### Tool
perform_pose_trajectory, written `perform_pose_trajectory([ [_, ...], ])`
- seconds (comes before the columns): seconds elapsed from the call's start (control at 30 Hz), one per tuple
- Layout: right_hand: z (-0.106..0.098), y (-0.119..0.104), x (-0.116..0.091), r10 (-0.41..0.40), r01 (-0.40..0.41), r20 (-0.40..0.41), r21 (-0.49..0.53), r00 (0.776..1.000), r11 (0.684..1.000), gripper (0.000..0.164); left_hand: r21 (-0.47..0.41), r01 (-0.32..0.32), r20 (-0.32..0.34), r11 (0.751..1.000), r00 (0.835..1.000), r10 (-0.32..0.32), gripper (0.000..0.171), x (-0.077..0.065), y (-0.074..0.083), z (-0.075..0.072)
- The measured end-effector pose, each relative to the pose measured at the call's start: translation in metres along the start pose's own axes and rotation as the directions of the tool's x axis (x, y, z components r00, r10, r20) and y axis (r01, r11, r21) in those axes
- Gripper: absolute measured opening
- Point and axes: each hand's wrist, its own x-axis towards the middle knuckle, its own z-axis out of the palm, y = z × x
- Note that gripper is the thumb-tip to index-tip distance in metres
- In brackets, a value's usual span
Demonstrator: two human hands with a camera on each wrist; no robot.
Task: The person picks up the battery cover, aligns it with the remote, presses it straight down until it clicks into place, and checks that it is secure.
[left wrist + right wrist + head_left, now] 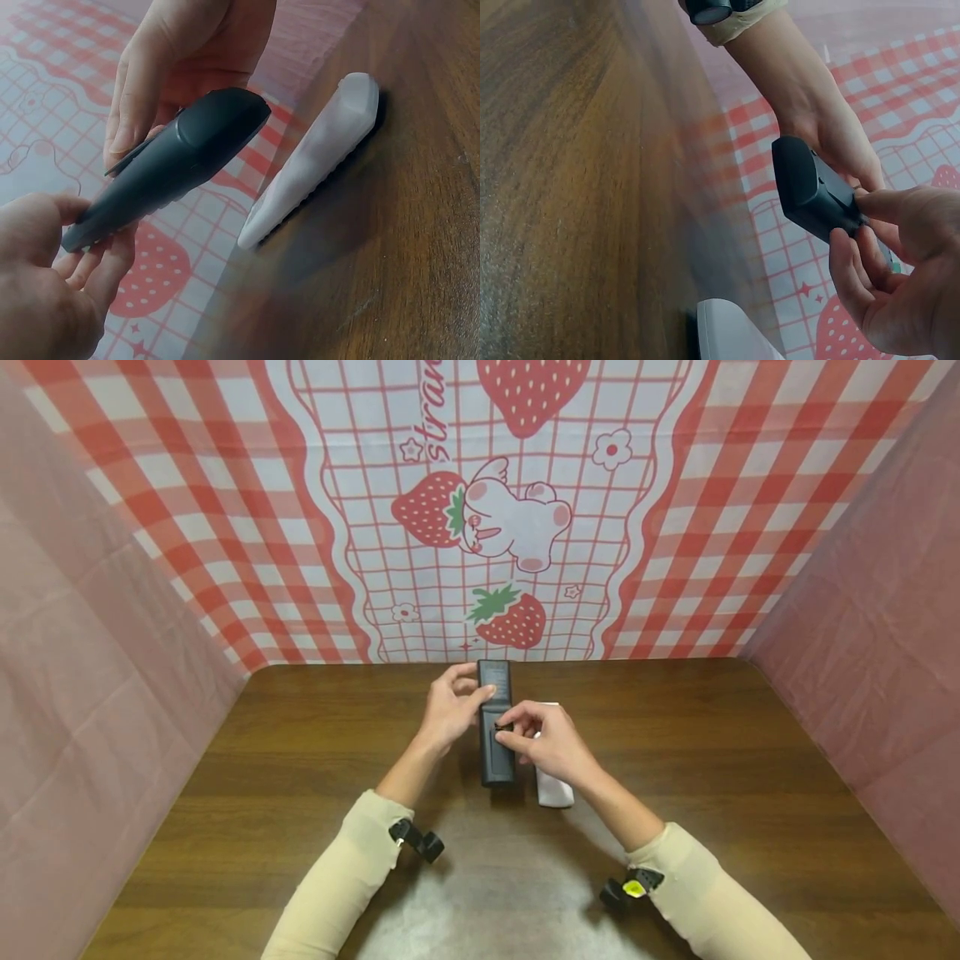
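Observation:
A dark grey remote control (496, 681) is held above the table with its back turned up. My left hand (450, 706) grips its far end, thumb on the back and fingers underneath, as the left wrist view shows. On the near half of the back sits the battery cover (499, 760). With thumb and fingertips my right hand (551, 739) pinches the cover's far end, and in the left wrist view the cover (133, 159) stands tilted up from the body there. A white remote control (319, 154) lies on the table beside it, partly hidden under my right hand in the head view.
The brown wooden table (300, 793) ends at a red-and-white strawberry cloth (510, 552) hanging at the back. Pink cloth walls (97, 652) stand at both sides.

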Motion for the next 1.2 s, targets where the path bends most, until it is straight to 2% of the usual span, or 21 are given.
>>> perform_pose_trajectory([
  [0.37,0.0008,0.0027,-0.0018,0.114,-0.110,-0.057,0.074,0.992,0.991,0.040,-0.021,-0.005,-0.004,1.000,1.000,0.004,0.055,0.0002,0.0016,0.0010],
  [0.6,0.0016,0.0058,-0.0027,0.159,-0.153,-0.056,0.090,0.986,0.984,0.063,-0.031,-0.013,-0.007,0.999,1.000,0.013,0.055,0.0009,0.0020,0.0020],
  [0.9,-0.0004,0.0083,-0.0020,0.154,-0.151,-0.016,0.123,0.988,0.981,0.087,-0.034,-0.016,-0.003,0.999,1.000,0.015,0.055,0.0005,0.0024,0.0017],
  [1.2,-0.0014,0.0094,-0.0002,0.125,-0.126,0.019,0.128,0.992,0.984,0.092,-0.053,-0.013,0.004,0.999,1.000,0.014,0.055,0.0009,0.0010,0.0032],
])
